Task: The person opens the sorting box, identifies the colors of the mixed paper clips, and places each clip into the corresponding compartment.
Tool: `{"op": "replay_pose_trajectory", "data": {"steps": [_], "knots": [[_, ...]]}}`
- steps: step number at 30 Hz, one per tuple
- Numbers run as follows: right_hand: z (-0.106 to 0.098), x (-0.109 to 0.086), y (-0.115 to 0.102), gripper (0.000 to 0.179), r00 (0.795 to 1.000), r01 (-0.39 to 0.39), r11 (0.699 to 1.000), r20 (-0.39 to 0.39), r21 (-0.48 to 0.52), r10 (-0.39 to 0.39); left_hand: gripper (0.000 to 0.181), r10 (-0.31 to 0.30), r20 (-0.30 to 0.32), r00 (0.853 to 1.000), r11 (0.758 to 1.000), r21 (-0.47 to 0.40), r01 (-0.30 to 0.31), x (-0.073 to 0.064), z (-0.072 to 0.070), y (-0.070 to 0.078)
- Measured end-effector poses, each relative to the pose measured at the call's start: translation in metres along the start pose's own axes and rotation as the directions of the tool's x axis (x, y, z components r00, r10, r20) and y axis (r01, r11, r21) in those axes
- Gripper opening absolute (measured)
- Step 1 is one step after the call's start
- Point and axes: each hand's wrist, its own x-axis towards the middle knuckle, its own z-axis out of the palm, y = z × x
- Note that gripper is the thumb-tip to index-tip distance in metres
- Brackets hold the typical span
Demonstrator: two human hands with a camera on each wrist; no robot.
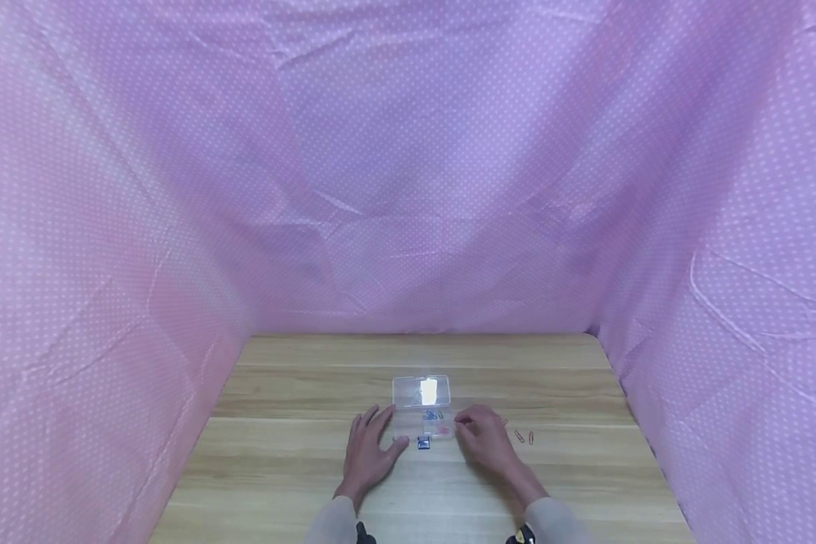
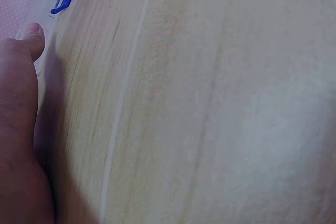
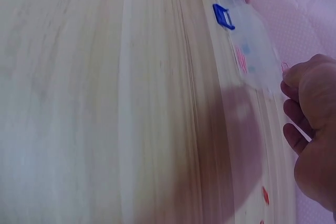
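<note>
Paper clip (image 3: pixel 285 66) is pinched in fingers of your right hand (image 1: pixel 486 440), just beside the clear box (image 1: pixel 409 423). Your left hand (image 1: pixel 370 452), fingers loosely extended, touches this box's left side.

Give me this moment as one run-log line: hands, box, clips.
left hand: touching box | right hand: pinching red paper clip near box | lid: open | loose red clips: right of box
</note>
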Motion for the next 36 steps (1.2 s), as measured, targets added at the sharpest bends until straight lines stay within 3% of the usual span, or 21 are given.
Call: {"op": "replay_pose_trajectory", "data": {"steps": [8, 17, 25, 36], "knots": [[0.016, 0.006, -0.006, 0.009, 0.996, 0.084, 0.996, 0.012, -0.028, -0.084, 0.072, 0.032, -0.034, 0.999, 0.999, -0.008, -0.032, -0.001, 0.0, 0.0], [0.026, 0.009, -0.011, 0.008, 0.996, 0.067, 0.996, 0.066, -0.051, -0.064, 0.073, -0.021, 0.014, 1.0, 1.0, -0.016, 0.022, 0.001, -0.002, 0.002], [0.029, 0.008, -0.016, 0.009, 0.995, 0.054, 0.997, 0.087, -0.05, -0.05, 0.074, 0.006, 0.008, 1.0, 1.0, -0.002, -0.006, 0.001, -0.002, 0.002], [0.032, 0.007, -0.016, 0.011, 0.995, 0.084, 0.995, 0.06, -0.058, -0.08, 0.074, -0.004, 0.007, 1.0, 1.0, -0.022, 0.004, 0.001, -0.004, 0.002]]}}
